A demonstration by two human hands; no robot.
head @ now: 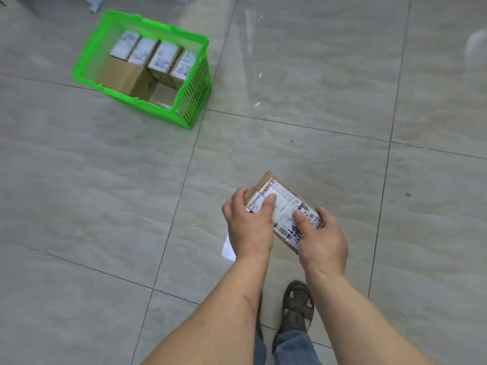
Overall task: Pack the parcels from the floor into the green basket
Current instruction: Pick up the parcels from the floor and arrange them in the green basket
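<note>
While both hands hold it above the tiled floor (316, 88), the parcel (283, 206) lies with its labelled face up and its long axis running from upper left to lower right, one short end pointing roughly toward the green basket (195, 101). It is a small, flat cardboard box, brown at the edges, with most of its top covered by a white shipping label carrying barcodes, printed text and a black handwritten mark. The left hand (249, 222) grips the end nearer the basket, thumb pressed on the label and fingers curled round the box edge. The right hand (322, 238) grips the end farther from the basket, thumb on the label by the barcode, fingers wrapped under the side.

The basket stands on the floor well away from the parcel, up and to the left of it. Inside it, four labelled cardboard boxes (155, 54) stand side by side in a row at its far side. On the side of the parcel away from the basket, a foot in a dark sandal (297, 304) stands on the tiles, and a white scrap of paper (228, 248) lies just beside the left wrist.
</note>
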